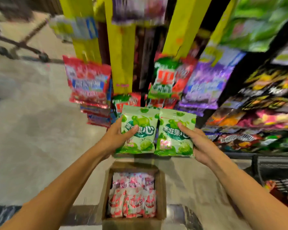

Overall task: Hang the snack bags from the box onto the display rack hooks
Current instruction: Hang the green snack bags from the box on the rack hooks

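left hand point(118, 138) has its grip pinching a green snack bag point(138, 130), thumb across the front, fingers behind. right hand point(201, 143) does the same with a second green bag point(175, 135), and the two bags sit side by side with edges touching, held up above the open cardboard box point(161, 193) on the floor. the box holds glossy pink-and-white bags point(133, 196) packed in rows. the green ones are shiny plastic pouches with grape pictures and chinese lettering that reads 果滋果心. just behind them the display rack point(121, 47) has yellow strips and blurry red point(88, 82), green and purple bags point(206, 87) hanging close.
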